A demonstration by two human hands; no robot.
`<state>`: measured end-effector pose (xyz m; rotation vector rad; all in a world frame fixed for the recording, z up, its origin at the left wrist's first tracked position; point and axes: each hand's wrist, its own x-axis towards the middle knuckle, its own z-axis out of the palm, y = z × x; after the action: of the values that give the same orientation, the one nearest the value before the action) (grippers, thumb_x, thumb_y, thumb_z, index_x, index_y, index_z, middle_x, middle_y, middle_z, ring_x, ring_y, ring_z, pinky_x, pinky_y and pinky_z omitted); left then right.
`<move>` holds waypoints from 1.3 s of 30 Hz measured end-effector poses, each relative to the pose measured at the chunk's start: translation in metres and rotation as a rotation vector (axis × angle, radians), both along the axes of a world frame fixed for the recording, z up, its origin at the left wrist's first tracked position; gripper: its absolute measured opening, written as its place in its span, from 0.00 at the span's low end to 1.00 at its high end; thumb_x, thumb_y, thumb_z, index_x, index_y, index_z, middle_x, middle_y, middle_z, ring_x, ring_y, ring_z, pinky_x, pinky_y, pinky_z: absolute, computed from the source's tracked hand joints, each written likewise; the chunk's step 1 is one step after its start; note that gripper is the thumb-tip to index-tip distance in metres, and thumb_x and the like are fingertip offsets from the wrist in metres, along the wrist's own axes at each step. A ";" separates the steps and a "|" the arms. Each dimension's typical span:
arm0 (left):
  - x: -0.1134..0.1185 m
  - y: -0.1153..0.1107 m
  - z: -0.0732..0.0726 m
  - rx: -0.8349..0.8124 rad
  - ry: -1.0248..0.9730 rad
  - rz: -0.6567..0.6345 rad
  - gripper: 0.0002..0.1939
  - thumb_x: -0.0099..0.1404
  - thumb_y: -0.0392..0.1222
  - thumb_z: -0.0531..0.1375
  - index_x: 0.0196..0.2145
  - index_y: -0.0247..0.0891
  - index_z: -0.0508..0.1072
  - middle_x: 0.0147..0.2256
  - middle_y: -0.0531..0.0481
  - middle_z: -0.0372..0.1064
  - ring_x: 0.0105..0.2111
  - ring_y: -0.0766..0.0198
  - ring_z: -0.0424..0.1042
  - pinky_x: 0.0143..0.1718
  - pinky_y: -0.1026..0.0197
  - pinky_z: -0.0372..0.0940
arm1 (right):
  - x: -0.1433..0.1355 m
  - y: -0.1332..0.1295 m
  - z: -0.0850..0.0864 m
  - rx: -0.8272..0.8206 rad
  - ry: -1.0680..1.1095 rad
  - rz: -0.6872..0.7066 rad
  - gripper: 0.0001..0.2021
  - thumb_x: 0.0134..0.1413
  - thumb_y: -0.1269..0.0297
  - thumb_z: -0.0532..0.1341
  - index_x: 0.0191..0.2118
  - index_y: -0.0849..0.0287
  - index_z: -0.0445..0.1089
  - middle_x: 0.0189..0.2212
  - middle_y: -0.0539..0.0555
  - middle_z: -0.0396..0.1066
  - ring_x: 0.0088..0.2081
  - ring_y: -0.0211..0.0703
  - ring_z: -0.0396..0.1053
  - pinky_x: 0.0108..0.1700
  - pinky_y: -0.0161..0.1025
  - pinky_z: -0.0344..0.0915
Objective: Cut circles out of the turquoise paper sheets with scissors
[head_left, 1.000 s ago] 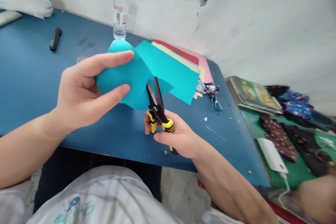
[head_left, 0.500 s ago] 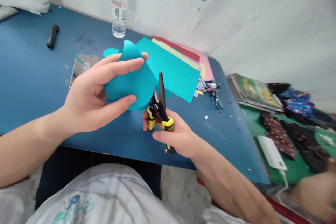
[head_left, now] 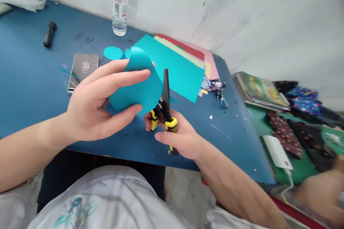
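Observation:
A curled, rounded piece of turquoise paper [head_left: 137,91] is gripped between the thumb and fingers of my left hand [head_left: 94,103]. My right hand [head_left: 180,134] is wrapped around yellow-and-black handled scissors [head_left: 166,96], whose dark blades point away from me. The blades are parted at the right edge of the paper, and the paper hides part of the lower blade. Beyond my left hand lies a turquoise paper oval [head_left: 113,53]. A larger turquoise sheet [head_left: 180,73] rests on top of several coloured sheets. A thin turquoise strip [head_left: 67,71] lies across the phone.
A phone [head_left: 84,66], a black cylindrical object [head_left: 50,34] and a clear water bottle [head_left: 119,10] stand or lie toward the back left of the blue table [head_left: 233,161]. Keys with charms [head_left: 219,87] are at the right. A green surface [head_left: 301,175] holds books [head_left: 263,91] and a white power bank [head_left: 277,152]. Another person's arm [head_left: 319,193] shows there.
My left hand and the curled paper have shifted slightly down and turned a little. The phone and oval beyond them are less covered. Both hands keep their hold.

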<state>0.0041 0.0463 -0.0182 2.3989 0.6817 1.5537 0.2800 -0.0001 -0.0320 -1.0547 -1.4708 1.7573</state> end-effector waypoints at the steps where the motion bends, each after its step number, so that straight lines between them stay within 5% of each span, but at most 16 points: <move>1: -0.001 -0.004 0.003 -0.052 0.022 0.008 0.31 0.77 0.41 0.69 0.75 0.58 0.76 0.67 0.46 0.80 0.69 0.40 0.81 0.70 0.38 0.80 | 0.000 0.000 0.000 0.001 0.010 0.000 0.17 0.55 0.67 0.76 0.50 0.52 0.79 0.41 0.51 0.78 0.43 0.50 0.74 0.46 0.47 0.72; 5: -0.003 -0.011 0.010 -0.095 0.000 0.030 0.31 0.76 0.43 0.69 0.73 0.61 0.77 0.69 0.46 0.76 0.66 0.39 0.81 0.67 0.34 0.81 | -0.001 0.000 -0.002 0.002 0.028 -0.008 0.18 0.53 0.69 0.75 0.50 0.53 0.79 0.40 0.50 0.78 0.43 0.49 0.75 0.47 0.47 0.72; 12: 0.001 -0.006 0.008 -0.045 0.003 0.055 0.24 0.77 0.46 0.69 0.68 0.61 0.81 0.50 0.44 0.81 0.47 0.46 0.83 0.45 0.41 0.81 | -0.005 0.003 0.004 0.004 0.012 -0.011 0.16 0.48 0.70 0.76 0.44 0.53 0.78 0.38 0.51 0.78 0.41 0.49 0.75 0.46 0.47 0.73; 16: 0.000 -0.005 0.011 -0.011 0.039 0.029 0.25 0.78 0.42 0.68 0.69 0.57 0.80 0.51 0.43 0.80 0.49 0.46 0.83 0.52 0.41 0.82 | -0.007 0.004 0.009 0.006 -0.011 -0.007 0.15 0.47 0.70 0.76 0.42 0.54 0.78 0.37 0.51 0.78 0.41 0.49 0.75 0.45 0.47 0.74; 21: -0.002 -0.006 0.013 -0.014 0.071 0.014 0.29 0.78 0.38 0.67 0.71 0.59 0.79 0.51 0.43 0.80 0.47 0.46 0.82 0.49 0.41 0.81 | -0.005 0.002 0.005 0.021 -0.006 -0.033 0.18 0.47 0.70 0.76 0.45 0.53 0.78 0.38 0.51 0.78 0.41 0.49 0.76 0.45 0.47 0.74; 32: -0.005 0.002 0.015 0.051 0.095 -0.020 0.31 0.76 0.42 0.70 0.73 0.59 0.78 0.49 0.45 0.79 0.41 0.44 0.80 0.47 0.41 0.82 | -0.006 0.000 0.006 0.000 -0.006 -0.035 0.19 0.48 0.70 0.75 0.47 0.53 0.77 0.39 0.50 0.78 0.42 0.49 0.76 0.47 0.47 0.74; 39: -0.007 -0.007 0.020 -0.034 0.208 0.031 0.27 0.83 0.47 0.67 0.76 0.57 0.74 0.52 0.44 0.74 0.49 0.49 0.77 0.56 0.45 0.79 | -0.007 0.000 0.008 0.019 -0.005 -0.044 0.18 0.48 0.71 0.75 0.45 0.53 0.78 0.38 0.51 0.78 0.43 0.50 0.76 0.48 0.48 0.74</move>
<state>-0.0029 0.0389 0.0014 2.5591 0.7811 1.3041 0.2732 0.0001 -0.0244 -1.0749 -1.4535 1.7082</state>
